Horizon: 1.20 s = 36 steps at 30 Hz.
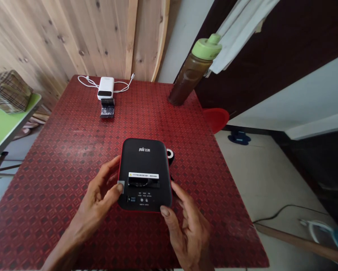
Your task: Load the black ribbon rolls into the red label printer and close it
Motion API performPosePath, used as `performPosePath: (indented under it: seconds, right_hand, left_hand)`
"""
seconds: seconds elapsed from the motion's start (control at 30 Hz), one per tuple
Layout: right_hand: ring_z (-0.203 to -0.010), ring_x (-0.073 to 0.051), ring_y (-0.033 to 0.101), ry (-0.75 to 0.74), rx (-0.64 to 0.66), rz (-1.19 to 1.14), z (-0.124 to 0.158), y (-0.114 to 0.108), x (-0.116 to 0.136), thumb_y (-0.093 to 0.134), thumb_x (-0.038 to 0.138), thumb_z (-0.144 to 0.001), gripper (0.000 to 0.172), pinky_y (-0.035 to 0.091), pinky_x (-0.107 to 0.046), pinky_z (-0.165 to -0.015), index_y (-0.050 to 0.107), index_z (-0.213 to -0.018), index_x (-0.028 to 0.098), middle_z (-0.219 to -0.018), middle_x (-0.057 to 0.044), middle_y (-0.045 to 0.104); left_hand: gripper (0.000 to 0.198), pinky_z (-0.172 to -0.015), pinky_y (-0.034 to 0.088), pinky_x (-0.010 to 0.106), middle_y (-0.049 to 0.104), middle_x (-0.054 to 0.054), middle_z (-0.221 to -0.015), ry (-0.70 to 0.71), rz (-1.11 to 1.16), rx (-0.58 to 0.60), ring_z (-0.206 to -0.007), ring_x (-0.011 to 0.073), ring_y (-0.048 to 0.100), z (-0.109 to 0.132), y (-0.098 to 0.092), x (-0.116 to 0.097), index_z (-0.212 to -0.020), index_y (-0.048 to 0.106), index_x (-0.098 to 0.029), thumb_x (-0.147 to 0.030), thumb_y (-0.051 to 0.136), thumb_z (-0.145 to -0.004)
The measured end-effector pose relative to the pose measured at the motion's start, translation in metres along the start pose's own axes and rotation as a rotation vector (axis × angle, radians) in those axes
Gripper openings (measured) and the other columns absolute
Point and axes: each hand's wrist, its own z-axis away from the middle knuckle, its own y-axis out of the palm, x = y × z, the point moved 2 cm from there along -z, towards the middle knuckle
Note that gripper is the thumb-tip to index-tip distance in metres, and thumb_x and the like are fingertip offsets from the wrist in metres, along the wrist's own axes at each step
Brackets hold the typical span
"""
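Black machine [146, 160] at the near part of the red table [73, 165], front panel facing up, white lettering toward its far end; whether its underside touches the tabletop cannot be told. Left hand [99, 194]: half open, thumb pressed over the left edge beside a small grey patch, fingers along that side. Right hand [190, 227]: half open, thumb at the near right corner, forefinger against the right side. The machine is held between the two. Panel carries a white label strip [143, 175] (small print, with a yellow warning mark), a dark glossy slot below it and small buttons nearer the person. A round white-and-black thing [170, 154] shows just beyond the right edge, partly hidden.

Far left of table: white charger [106, 85] with a looped white cord [132, 76]; a black roll [107, 107] at its near end. Far right: brown bottle [190, 77], green lid. Beyond the right edge, a red stool [217, 118]; slippers [239, 137] on the floor.
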Motion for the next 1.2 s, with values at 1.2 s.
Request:
performPosePath:
  seconds: [1.2]
  right_hand:
    - [-0.111,-0.027,0.076,-0.325,0.732,0.483,-0.128,0.046,0.048,0.055,0.000,-0.103,0.027,0.060,-0.043,-0.100,0.074,-0.112,0.016,-0.117,-0.012,0.080]
  left_hand:
    - [0.058,-0.124,0.049,0.050,0.058,0.005,-0.169,0.069,0.071,-0.002,-0.158,0.0371,0.051,-0.002,-0.002,0.016,-0.156,0.063,-0.036,-0.048,0.075,-0.101]
